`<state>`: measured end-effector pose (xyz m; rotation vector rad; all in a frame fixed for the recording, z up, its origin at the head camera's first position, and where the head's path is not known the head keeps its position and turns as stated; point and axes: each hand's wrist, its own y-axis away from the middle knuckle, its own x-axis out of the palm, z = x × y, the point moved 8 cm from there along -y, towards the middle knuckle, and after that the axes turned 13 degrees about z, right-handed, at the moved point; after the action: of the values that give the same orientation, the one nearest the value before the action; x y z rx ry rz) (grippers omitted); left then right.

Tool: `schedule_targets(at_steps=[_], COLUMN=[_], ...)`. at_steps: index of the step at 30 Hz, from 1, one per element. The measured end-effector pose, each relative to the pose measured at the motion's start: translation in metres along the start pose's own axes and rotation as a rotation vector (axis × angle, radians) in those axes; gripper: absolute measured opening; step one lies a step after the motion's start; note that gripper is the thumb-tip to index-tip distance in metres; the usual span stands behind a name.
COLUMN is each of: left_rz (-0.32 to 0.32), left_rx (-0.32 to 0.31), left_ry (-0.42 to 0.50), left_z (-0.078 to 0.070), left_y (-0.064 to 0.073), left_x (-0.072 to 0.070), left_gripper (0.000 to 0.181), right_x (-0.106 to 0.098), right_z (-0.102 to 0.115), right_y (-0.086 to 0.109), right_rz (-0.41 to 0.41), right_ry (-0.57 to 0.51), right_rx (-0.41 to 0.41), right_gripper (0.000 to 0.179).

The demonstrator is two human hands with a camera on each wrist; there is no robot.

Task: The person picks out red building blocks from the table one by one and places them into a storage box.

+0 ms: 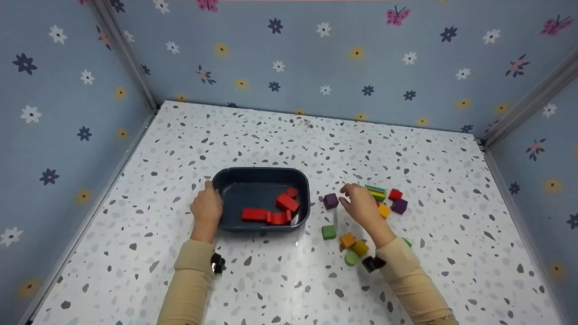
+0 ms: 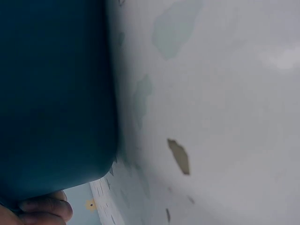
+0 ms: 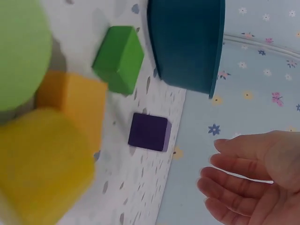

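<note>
A dark blue bin (image 1: 259,175) stands on the table with several red blocks (image 1: 255,214) in its right half. My left hand (image 1: 207,206) grips the bin's left rim, and in the left wrist view its fingers (image 2: 47,208) lie against the bin wall (image 2: 56,93). To the right of the bin, my right hand (image 1: 360,203) hovers with loosely bent fingers and nothing between them. Just left of its fingertips sits a purple cube (image 1: 331,201). Nearer the front are a green cube (image 1: 329,232), an orange block (image 1: 347,240), a yellow block (image 1: 360,248) and a light green round block (image 1: 351,258).
Beyond the right hand lie a second purple cube (image 1: 399,206), a red block (image 1: 395,194), an orange block (image 1: 384,211) and a green block (image 1: 376,194). The right forearm partly covers another green block (image 1: 407,242). Flower-patterned walls (image 1: 298,58) enclose the speckled table (image 1: 253,140).
</note>
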<state>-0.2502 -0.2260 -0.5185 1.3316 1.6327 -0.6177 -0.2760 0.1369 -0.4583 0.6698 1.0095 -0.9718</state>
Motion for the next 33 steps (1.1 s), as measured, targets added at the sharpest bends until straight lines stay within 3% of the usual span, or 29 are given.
schedule_targets(at_steps=[8, 12, 21, 33], left_rz=[0.017, 0.023, 0.019, -0.006], left_rx=[-0.013, -0.018, -0.019, 0.003], left_ry=[0.006, 0.013, 0.014, -0.004], left_z=[0.001, 0.001, 0.0, -0.001], left_y=[-0.001, -0.001, -0.001, 0.001], left_x=[0.001, 0.001, 0.001, 0.0], left_gripper=[0.024, 0.025, 0.025, 0.025], right_x=[-0.007, -0.009, -0.003, 0.006], right_z=[-0.025, -0.042, -0.078, -0.095], right_y=[0.009, 0.013, 0.02, 0.021], right_rz=[0.004, 0.01, 0.117, 0.183], right_ry=[0.005, 0.012, -0.034, -0.034], right_rx=[0.067, 0.143, 0.317, 0.388], right_gripper=[0.011, 0.01, 0.016, 0.019])
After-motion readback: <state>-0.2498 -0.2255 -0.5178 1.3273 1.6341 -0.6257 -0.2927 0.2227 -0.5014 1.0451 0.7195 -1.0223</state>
